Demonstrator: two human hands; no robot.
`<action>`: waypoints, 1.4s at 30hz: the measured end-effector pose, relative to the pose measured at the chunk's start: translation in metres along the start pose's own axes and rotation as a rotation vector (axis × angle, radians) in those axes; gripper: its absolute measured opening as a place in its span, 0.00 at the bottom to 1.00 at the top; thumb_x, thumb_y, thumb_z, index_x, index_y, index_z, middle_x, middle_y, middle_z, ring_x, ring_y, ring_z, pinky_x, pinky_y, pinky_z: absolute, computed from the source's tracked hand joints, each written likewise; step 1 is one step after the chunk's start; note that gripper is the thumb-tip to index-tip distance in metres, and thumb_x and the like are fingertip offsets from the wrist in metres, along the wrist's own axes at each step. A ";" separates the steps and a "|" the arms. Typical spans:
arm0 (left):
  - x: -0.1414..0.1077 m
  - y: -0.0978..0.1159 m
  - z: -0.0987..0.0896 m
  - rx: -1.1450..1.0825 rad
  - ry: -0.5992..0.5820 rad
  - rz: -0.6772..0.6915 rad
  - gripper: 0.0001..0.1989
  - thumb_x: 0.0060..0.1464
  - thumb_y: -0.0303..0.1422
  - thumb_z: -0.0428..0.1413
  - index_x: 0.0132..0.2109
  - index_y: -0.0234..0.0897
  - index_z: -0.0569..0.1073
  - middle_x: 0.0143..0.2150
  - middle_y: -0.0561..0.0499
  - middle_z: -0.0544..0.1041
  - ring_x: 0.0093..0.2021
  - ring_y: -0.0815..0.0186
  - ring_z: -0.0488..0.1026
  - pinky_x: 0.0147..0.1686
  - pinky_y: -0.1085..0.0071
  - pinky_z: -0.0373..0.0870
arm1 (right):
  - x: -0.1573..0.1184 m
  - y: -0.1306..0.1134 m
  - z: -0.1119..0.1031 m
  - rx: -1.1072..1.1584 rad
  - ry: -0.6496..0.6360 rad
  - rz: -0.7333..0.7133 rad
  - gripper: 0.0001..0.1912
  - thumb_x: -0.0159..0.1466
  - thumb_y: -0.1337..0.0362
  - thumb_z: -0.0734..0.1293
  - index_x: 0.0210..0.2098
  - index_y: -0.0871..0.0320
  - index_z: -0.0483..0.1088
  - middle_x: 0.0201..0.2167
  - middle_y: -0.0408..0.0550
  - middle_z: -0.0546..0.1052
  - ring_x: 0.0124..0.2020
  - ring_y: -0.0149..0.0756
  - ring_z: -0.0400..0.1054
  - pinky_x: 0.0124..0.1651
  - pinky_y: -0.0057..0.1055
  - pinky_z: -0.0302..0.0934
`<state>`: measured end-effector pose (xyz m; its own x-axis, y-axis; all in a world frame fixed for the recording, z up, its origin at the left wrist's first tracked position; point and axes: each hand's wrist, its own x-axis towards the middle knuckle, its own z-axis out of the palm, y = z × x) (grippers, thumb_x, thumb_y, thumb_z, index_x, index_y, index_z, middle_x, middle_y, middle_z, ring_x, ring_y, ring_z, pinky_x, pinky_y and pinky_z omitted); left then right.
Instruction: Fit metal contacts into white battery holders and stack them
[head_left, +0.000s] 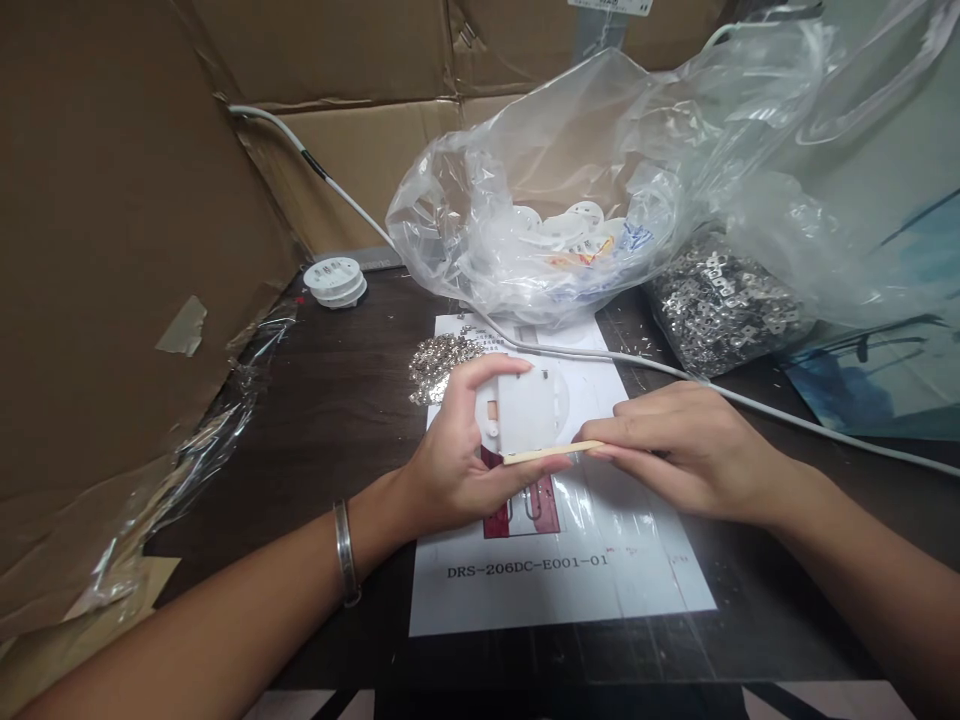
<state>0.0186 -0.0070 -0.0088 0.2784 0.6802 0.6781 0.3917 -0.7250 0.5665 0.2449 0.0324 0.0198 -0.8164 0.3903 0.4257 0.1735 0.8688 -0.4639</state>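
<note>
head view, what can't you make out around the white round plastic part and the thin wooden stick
- White round plastic part: near edge hidden by left hand.
- Thin wooden stick: far end hidden under right hand.
- Red diagram on white printed sheet: mostly covered by both hands.
- Small print at sheet top: too small.

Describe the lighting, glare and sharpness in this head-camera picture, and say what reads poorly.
Head view: dim, warm light; the dark table swallows detail. Glare streaks the plastic bag and the laminated sheet, though its printed code stays legible. The left hand and right hand look fairly sharp; the white plastic part is washed out, hiding detail. Wide-angle bending curves the cardboard wall.
</note>
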 end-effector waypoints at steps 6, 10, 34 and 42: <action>0.001 -0.002 0.000 0.053 0.019 0.093 0.33 0.48 0.37 0.65 0.57 0.37 0.59 0.50 0.44 0.65 0.49 0.60 0.69 0.48 0.65 0.70 | 0.002 -0.002 -0.001 0.064 -0.026 0.038 0.12 0.69 0.67 0.60 0.32 0.60 0.72 0.19 0.39 0.65 0.19 0.23 0.55 0.25 0.22 0.48; 0.002 -0.004 0.001 0.062 0.024 0.119 0.31 0.50 0.37 0.64 0.57 0.39 0.60 0.48 0.46 0.66 0.47 0.61 0.70 0.47 0.65 0.71 | 0.003 -0.003 0.000 0.080 -0.025 0.087 0.12 0.69 0.67 0.60 0.34 0.60 0.74 0.19 0.39 0.68 0.20 0.23 0.57 0.25 0.22 0.50; 0.005 -0.007 0.001 0.029 0.026 0.055 0.36 0.45 0.36 0.67 0.56 0.39 0.58 0.48 0.47 0.64 0.45 0.62 0.69 0.45 0.65 0.72 | -0.001 -0.004 0.007 0.503 0.083 0.430 0.09 0.73 0.60 0.54 0.45 0.52 0.63 0.20 0.36 0.65 0.20 0.25 0.57 0.26 0.23 0.53; 0.002 -0.005 0.001 -0.058 -0.038 0.030 0.26 0.54 0.30 0.59 0.56 0.41 0.58 0.47 0.48 0.65 0.41 0.65 0.68 0.40 0.66 0.71 | 0.005 -0.008 0.020 0.678 0.263 0.584 0.10 0.65 0.60 0.66 0.45 0.54 0.67 0.24 0.37 0.54 0.23 0.24 0.51 0.27 0.23 0.51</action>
<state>0.0182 -0.0017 -0.0103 0.3226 0.6610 0.6775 0.3317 -0.7493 0.5732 0.2282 0.0210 0.0102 -0.5357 0.8378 0.1056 0.0909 0.1815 -0.9792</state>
